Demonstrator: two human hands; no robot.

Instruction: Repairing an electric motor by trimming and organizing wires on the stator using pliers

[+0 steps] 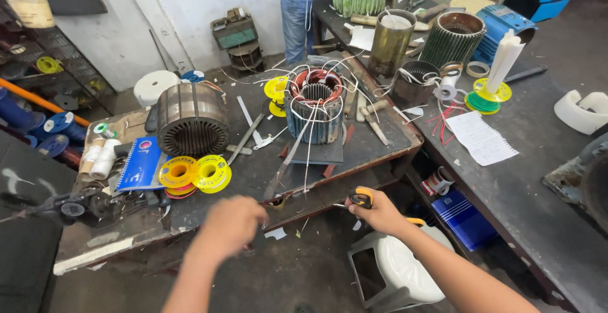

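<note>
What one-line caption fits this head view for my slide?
Right hand gripping orange-handled scissors, left hand closed at the edge of the dark workbench, before an upright wound motor stator.

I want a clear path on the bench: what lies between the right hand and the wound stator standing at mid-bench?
In the head view, between the right hand holding scissors and the wound stator: a dark mat, trailing white wire ends and the bench edge.

Motor cores point(192, 118): five, middle and upper right
Yellow spools point(195, 174): two, lower left
Hands point(231, 224): two, bottom centre
Notebooks point(140, 164): one, left
Paper sheets point(481, 137): one, right
</note>
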